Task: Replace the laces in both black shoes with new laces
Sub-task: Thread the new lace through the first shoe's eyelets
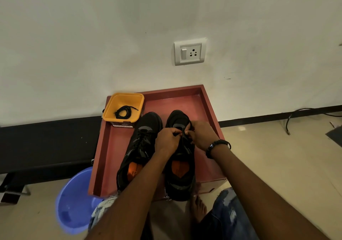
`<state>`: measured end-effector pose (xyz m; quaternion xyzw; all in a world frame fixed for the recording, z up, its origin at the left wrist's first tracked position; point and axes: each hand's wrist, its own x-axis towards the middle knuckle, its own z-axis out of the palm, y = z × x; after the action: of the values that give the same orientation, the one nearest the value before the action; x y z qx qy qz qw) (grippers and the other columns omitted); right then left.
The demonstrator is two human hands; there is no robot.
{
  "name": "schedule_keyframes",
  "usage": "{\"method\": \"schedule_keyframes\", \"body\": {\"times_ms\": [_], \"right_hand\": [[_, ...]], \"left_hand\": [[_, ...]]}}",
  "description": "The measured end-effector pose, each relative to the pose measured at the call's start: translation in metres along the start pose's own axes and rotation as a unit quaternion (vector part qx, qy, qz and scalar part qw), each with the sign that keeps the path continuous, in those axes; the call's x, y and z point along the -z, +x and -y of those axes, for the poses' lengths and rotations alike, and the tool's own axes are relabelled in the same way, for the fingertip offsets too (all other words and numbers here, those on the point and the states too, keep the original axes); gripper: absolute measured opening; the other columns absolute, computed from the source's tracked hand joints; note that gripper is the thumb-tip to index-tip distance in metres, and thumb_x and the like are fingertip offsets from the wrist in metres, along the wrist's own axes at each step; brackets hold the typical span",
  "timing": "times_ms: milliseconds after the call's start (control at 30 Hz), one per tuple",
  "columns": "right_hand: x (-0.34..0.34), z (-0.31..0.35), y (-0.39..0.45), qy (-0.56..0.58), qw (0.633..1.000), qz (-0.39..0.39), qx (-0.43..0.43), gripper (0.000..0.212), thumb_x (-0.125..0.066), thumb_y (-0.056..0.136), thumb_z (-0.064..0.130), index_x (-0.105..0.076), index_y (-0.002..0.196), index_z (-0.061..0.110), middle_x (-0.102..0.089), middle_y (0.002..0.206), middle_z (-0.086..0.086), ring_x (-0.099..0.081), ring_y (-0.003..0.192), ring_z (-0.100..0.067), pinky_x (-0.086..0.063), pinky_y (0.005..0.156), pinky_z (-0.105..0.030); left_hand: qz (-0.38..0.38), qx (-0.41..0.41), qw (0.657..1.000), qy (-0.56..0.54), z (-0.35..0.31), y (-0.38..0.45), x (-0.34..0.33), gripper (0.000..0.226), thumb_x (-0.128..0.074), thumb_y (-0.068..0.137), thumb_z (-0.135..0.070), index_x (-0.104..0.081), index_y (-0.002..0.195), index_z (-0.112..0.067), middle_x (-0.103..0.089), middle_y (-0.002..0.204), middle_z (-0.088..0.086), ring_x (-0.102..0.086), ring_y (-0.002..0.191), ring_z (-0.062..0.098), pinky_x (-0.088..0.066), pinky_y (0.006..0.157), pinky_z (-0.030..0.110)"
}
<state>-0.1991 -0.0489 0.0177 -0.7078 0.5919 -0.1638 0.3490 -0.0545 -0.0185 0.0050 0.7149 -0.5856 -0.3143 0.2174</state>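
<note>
Two black shoes with orange insoles stand side by side in a red tray [118,147], toes toward the wall. The left shoe [140,147] is laced. Both hands work over the upper lacing of the right shoe [180,167]. My left hand [167,139] pinches a black lace there, and my right hand [200,134] pinches the lace just opposite it; the fingertips nearly meet. A coiled black lace [123,111] lies in a yellow tub [112,108] at the tray's far left corner.
A blue plastic basin [74,200] sits on the floor left of the tray. The white wall with a switch socket [190,51] is right behind. A cable [296,113] lies on the floor at right. My knees and a bare foot [199,208] are below the tray.
</note>
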Motion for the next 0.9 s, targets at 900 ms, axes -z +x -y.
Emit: {"method": "schedule_keyframes", "body": {"times_ms": [900], "right_hand": [[0.000, 0.000, -0.022, 0.105, 0.985, 0.136, 0.031, 0.091, -0.087, 0.062, 0.033, -0.036, 0.136, 0.023, -0.049, 0.128, 0.001, -0.053, 0.115, -0.019, -0.050, 0.099, -0.038]], "left_hand": [[0.060, 0.022, 0.998, -0.020, -0.008, -0.014, 0.023, 0.020, -0.050, 0.091, -0.008, -0.066, 0.090, -0.019, -0.063, 0.090, 0.000, -0.061, 0.087, 0.025, -0.054, 0.083, 0.045]]}}
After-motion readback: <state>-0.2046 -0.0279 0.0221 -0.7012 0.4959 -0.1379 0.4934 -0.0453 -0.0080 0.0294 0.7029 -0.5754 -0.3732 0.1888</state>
